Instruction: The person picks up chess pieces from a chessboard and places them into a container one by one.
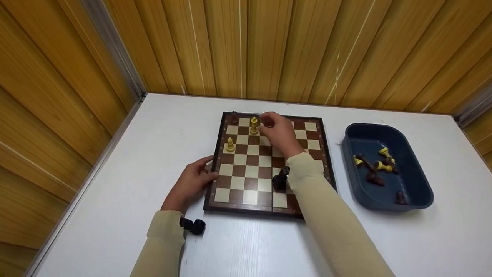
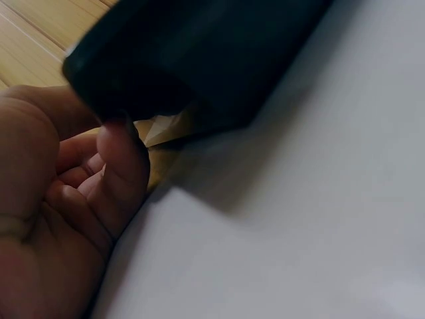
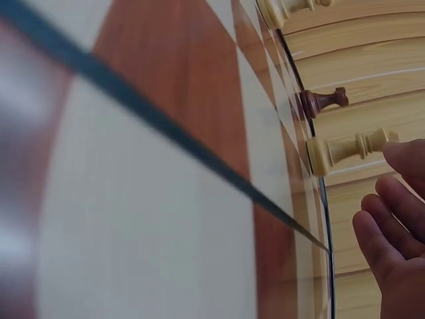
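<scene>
My right hand (image 1: 280, 132) is at the far side of a brown-and-cream chessboard (image 1: 250, 184). Its fingertips are beside a yellow king (image 1: 253, 127) that stands upright on the board. In the right wrist view, one fingertip of that hand (image 3: 398, 232) is at the top of the king (image 3: 345, 149), while the other fingers are loosely bent, apart from it. With thumb and index finger, my left hand (image 1: 192, 180) holds the board's left edge. The left wrist view shows the remaining fingers of this hand (image 2: 73, 179) curled near the board's dark side (image 2: 199, 60).
A dark rook (image 1: 234, 117) stands in the far left corner, and a smaller yellow piece (image 1: 230, 144) stands nearer on the left side. To the right, a blue bin (image 1: 353, 184) holds several loose yellow and dark pieces. Wooden panels (image 1: 265, 50) rise behind the white table (image 1: 115, 184).
</scene>
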The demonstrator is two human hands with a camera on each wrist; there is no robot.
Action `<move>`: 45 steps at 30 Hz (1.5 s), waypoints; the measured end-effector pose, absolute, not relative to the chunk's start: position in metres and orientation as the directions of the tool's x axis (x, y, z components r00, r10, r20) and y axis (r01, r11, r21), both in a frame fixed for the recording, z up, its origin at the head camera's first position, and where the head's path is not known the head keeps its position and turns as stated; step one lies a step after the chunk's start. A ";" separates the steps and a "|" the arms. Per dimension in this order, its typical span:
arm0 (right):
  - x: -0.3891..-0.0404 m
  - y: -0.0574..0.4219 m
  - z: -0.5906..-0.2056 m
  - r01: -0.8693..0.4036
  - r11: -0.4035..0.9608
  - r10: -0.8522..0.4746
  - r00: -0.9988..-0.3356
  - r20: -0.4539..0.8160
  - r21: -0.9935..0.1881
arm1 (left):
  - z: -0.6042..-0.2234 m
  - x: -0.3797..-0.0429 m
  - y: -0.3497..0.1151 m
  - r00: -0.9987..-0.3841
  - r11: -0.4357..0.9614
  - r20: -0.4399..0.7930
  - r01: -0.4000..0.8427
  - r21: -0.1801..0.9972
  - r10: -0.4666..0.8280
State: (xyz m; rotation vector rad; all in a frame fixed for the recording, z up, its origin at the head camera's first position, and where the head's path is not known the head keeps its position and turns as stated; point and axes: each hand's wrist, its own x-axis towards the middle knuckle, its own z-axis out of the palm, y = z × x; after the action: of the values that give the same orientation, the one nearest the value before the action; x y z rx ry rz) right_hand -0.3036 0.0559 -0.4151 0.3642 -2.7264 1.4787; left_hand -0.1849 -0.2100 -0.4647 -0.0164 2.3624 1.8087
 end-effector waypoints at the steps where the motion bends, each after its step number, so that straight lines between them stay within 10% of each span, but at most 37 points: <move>1: -0.304 0.055 -0.415 -0.210 0.526 -0.197 -0.973 0.122 -0.824 | -0.461 -0.184 -0.209 -0.986 0.267 -0.139 -0.109 0.958 0.096; 45: -0.312 0.046 -0.407 -0.239 0.441 -0.205 -0.965 0.163 -0.865 | -0.470 -0.186 -0.211 -0.988 0.225 -0.120 -0.096 0.970 0.094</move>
State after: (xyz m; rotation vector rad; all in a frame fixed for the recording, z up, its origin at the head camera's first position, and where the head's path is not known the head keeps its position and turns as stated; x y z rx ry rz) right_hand -0.3121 0.0464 -0.4070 0.4064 -2.6379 1.5923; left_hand -0.1858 -0.2108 -0.4703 -0.0022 2.3346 1.8657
